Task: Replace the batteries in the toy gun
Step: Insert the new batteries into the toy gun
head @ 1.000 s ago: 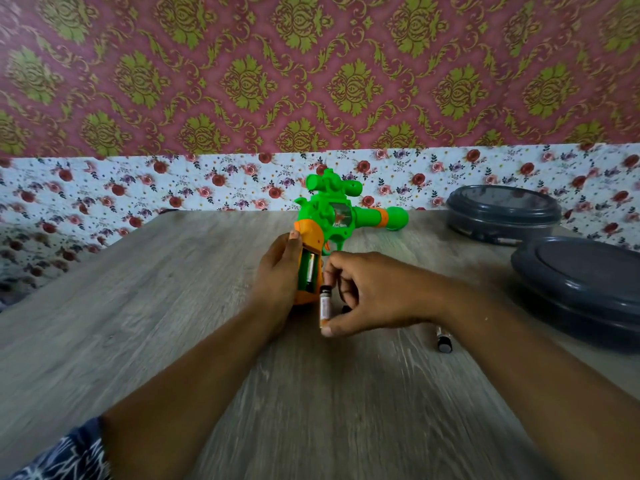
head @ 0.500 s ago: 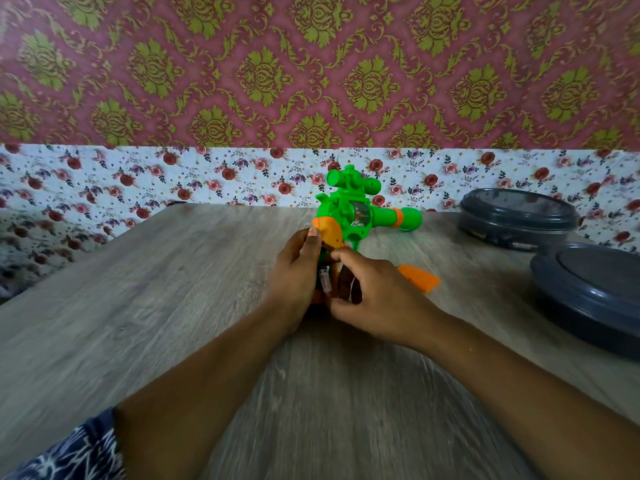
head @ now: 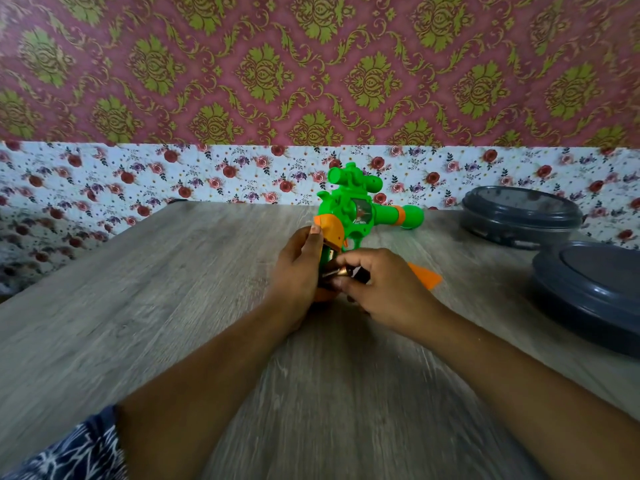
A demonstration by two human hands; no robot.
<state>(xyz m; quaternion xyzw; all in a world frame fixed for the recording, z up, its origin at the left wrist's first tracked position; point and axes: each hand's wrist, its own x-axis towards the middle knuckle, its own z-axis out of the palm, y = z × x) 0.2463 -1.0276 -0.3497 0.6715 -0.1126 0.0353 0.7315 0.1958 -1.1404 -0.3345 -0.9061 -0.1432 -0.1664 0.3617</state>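
A green and orange toy gun (head: 360,211) stands grip-down on the wooden table (head: 173,306), barrel pointing right. My left hand (head: 298,268) wraps the orange grip from the left, thumb on its top. My right hand (head: 377,289) pinches a battery (head: 341,271) lying sideways at the open grip compartment. Whether the battery sits inside the compartment is hidden by my fingers. An orange compartment cover (head: 426,277) lies on the table just right of my right hand.
Two dark grey lidded round containers stand at the right: one at the back (head: 519,213), a larger one nearer (head: 588,292). A floral-papered wall runs behind the table's far edge. A patterned blue sleeve (head: 69,452) shows at bottom left.
The battery was upright beside the grip a second ago; my right hand has brought it to the grip compartment and turned it sideways. The camera shifted, bringing the orange cover into view.
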